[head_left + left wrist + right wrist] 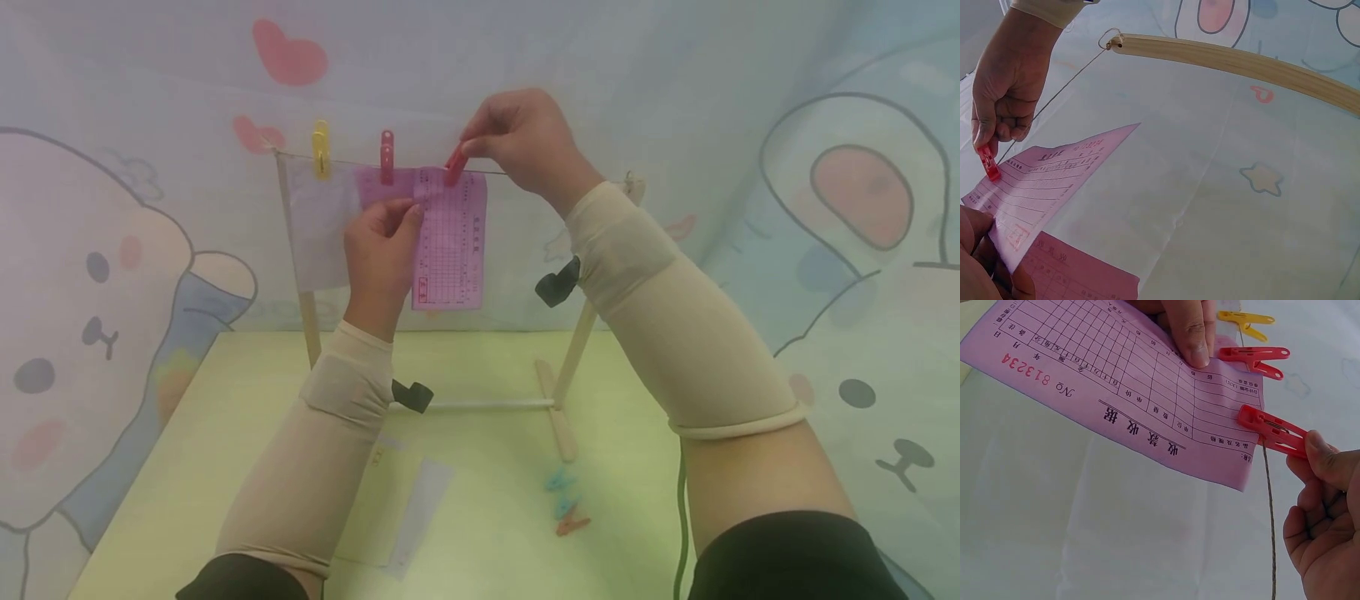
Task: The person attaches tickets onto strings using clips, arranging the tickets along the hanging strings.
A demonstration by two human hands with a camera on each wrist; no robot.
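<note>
A pink slip [450, 237] is seen hanging on a string [352, 162] strung across a wooden rack [300, 275]. In the head view the right hand [525, 142] is pinched on a red peg [455, 164] at the slip's top edge, at 1 o'clock from the left hand [382, 250], which holds the slip's left edge between thumb and fingers.

The right wrist view alone resolves the printing: a form grid and the number 813234 [1025, 369]. There the red peg [1271, 430] is clamped over the slip's corner and the string [1269, 512], its tail held by the right hand's fingertips [1322, 453].

Only the head view shows a yellow peg [321, 148] and a second red peg [387, 156] along the string at 9 o'clock of the held peg, a white sheet [318, 225], and spare pegs [566, 504] on the table [487, 500] at 5 o'clock of the rack.

The left wrist view adds the rack's top bar end [1116, 42], where the string is tied.

No containers are in view.
</note>
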